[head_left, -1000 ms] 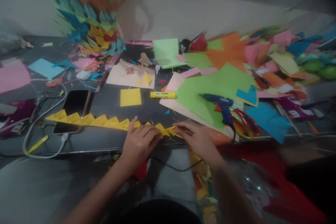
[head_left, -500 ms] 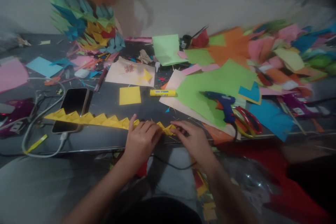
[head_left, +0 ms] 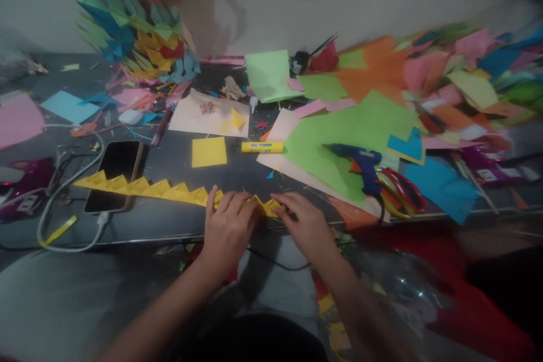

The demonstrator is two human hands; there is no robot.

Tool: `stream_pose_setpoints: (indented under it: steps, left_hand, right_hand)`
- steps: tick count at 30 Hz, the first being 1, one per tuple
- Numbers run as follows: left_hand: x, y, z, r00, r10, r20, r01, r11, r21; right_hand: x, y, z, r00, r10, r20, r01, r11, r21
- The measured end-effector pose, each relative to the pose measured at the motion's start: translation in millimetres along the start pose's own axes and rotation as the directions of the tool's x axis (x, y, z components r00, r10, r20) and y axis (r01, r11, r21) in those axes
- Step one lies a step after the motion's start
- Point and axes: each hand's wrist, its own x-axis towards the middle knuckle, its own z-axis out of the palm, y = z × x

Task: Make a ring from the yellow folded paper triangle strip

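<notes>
A long strip of folded yellow paper (head_left: 161, 191) with a row of pointed triangles lies along the front of the dark table, its left part resting across a phone (head_left: 121, 161). My left hand (head_left: 229, 226) is closed over the strip near its right end, fingers bent and thumb raised. My right hand (head_left: 303, 220) pinches the strip's right tip between thumb and fingers. Beyond my hands lie a yellow glue stick (head_left: 262, 147) and a square of yellow paper (head_left: 209, 151).
To the right, a blue glue gun (head_left: 358, 161) lies on green paper (head_left: 335, 124), beside red and yellow-handled scissors (head_left: 401, 192). A white cable (head_left: 46, 203) loops at left. Coloured paper (head_left: 424, 73) is heaped at back right; a layered paper piece (head_left: 144, 39) stands at back left.
Both hands keep their hold on the yellow strip and have barely moved. The strip's right end has shifted slightly to the left; the camera view has moved a little.
</notes>
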Motion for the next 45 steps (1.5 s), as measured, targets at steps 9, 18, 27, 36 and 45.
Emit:
stream_pose_setpoints:
  steps: [9,18,27,36,45]
  left_hand:
    - [-15,9,-1.1,0.971,0.216,0.107,-0.225,0.971,0.085]
    - [-25,5,-1.6,0.973,0.167,0.158,-0.160,0.986,-0.052]
    - [-21,2,-23.4,0.987,0.076,0.143,-0.075,0.997,-0.018]
    - [-38,-18,-12.7,0.987,0.048,0.156,-0.068,0.990,0.126]
    - [-42,-22,-6.2,0.989,0.069,0.133,-0.080,0.994,0.077]
  right_hand:
    - [-1,4,-1,0.989,-0.141,0.045,0.147,0.975,-0.170]
    - [-26,-12,-1,0.968,-0.241,0.066,0.248,0.883,-0.398]
    - [-38,-23,9,0.979,-0.179,0.099,0.204,0.813,-0.546]
    - [-46,-11,21,0.967,-0.253,0.039,0.235,0.817,-0.526]
    - [-41,-22,27,0.983,-0.174,-0.060,0.117,0.840,-0.531]
